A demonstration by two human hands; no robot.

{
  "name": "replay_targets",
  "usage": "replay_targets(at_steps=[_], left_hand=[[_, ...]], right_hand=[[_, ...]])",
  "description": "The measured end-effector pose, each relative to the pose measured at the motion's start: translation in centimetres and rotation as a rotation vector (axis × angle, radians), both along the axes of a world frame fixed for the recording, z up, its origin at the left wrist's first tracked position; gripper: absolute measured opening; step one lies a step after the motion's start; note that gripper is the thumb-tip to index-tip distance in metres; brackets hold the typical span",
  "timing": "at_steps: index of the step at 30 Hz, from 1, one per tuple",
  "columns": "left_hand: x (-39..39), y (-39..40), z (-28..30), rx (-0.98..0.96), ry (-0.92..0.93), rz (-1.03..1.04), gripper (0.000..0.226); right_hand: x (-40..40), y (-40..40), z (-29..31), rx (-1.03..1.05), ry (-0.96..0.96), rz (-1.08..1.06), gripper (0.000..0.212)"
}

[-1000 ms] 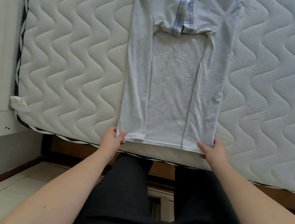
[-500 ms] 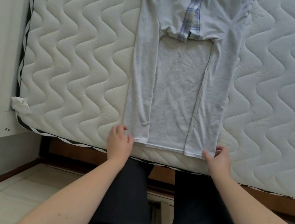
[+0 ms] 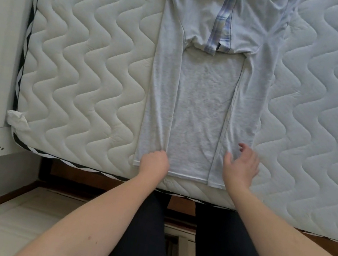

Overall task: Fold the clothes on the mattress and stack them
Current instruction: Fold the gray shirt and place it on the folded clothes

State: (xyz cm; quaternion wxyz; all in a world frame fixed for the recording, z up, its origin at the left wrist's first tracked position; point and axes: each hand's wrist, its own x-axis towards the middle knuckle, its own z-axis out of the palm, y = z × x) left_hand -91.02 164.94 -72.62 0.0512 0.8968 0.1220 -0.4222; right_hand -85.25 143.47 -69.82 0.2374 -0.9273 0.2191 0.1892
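My left hand (image 3: pixel 154 162) is clenched on the grey shirt (image 3: pixel 202 111), bunching its left folded flap near the hem. My right hand (image 3: pixel 241 164) is released, fingers (image 3: pixel 243 146) spread over the right flap; contact looks light, can't confirm.

We saw a light grey shirt (image 3: pixel 202 111) lying flat on the quilted white mattress (image 3: pixel 83 67), both side panels folded inward, the left hand (image 3: pixel 155 161) gripping the hem fabric, the right hand (image 3: pixel 241 165) spread over the right panel.
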Motion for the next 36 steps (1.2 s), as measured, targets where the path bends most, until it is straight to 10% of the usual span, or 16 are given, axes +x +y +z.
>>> replay_targets(at_steps=[5, 12, 19, 24, 30, 36], left_hand=[[-0.3, 0.8, -0.4, -0.077, 0.051, -0.151, 0.034], [7.6, 4.4, 1.1, -0.136, -0.388, -0.028, 0.030], [17.7, 9.7, 0.1, -0.041, -0.556, -0.013, 0.058], [22.2, 12.2, -1.2, -0.022, -0.441, -0.114, 0.074], [23.8, 12.1, -2.2, -0.074, -0.440, -0.253, 0.072], [23.5, 11.9, -3.1, -0.081, -0.462, -0.265, 0.072]], right_hand=[[6.8, 4.9, -0.3, 0.272, -0.048, 0.131, 0.028], [15.4, 11.4, -1.1, 0.547, 0.071, 0.067, 0.032], [22.2, 16.2, -2.5, 0.870, 0.180, -0.349, 0.053], [25.1, 18.8, -2.7, 1.104, 0.203, -0.634, 0.008], [27.6, 19.8, -3.3, 0.834, 0.082, -0.760, 0.017], [28.0, 17.4, -4.1, 0.482, -0.083, -0.398, 0.019]])
